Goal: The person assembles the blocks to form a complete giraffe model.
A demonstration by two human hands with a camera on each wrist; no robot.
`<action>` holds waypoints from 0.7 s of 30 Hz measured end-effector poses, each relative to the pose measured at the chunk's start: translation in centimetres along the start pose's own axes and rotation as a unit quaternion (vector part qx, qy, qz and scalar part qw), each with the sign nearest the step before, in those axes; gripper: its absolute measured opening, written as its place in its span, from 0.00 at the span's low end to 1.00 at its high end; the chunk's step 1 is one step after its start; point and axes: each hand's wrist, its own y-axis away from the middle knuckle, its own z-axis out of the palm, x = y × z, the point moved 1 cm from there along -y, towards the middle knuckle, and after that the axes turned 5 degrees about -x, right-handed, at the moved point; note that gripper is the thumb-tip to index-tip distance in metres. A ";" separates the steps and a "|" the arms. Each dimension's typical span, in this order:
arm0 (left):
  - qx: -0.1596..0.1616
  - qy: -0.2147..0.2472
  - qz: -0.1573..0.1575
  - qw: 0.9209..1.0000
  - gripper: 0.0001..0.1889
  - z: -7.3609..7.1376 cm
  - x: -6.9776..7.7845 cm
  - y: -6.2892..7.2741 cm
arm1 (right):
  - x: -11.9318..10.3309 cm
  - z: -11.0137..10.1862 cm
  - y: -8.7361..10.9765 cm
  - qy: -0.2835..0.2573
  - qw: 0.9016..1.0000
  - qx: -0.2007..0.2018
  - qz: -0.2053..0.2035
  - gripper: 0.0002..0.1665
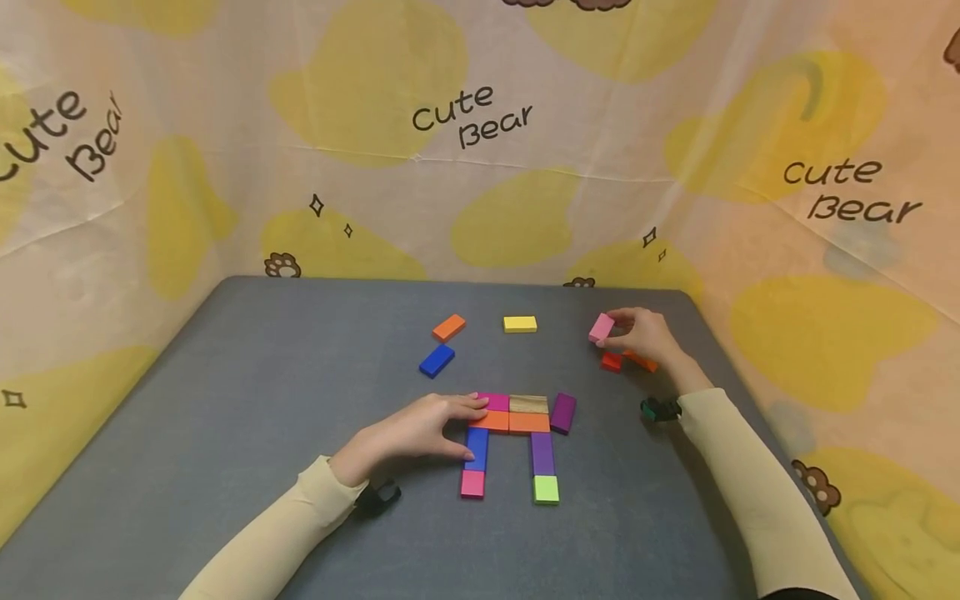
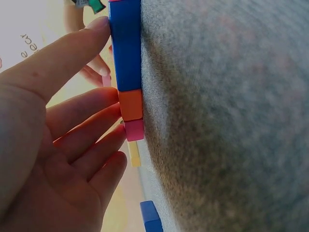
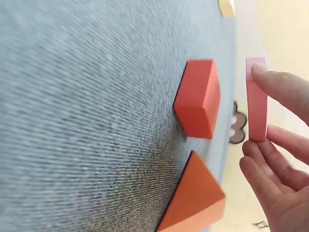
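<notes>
Head view: three o'clock, my right hand (image 1: 643, 335) pinches a pale-pink oblong block (image 1: 601, 327); seven o'clock, my relaxed left hand (image 1: 416, 425) touches a blue oblong block (image 1: 478, 443).

Yellow-blotched cloth (image 1: 480, 208) hangs behind and beside a grey table (image 1: 300, 358).

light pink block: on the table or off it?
Off. The right hand pinches the light pink block, and the right wrist view shows a gap between it and the table.
</notes>
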 end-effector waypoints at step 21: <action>0.000 0.002 0.000 1.000 0.35 0.0 0.1 0.0 | -3.2 3.7 4.1 0.030 0.995 -0.003 -0.097 0.39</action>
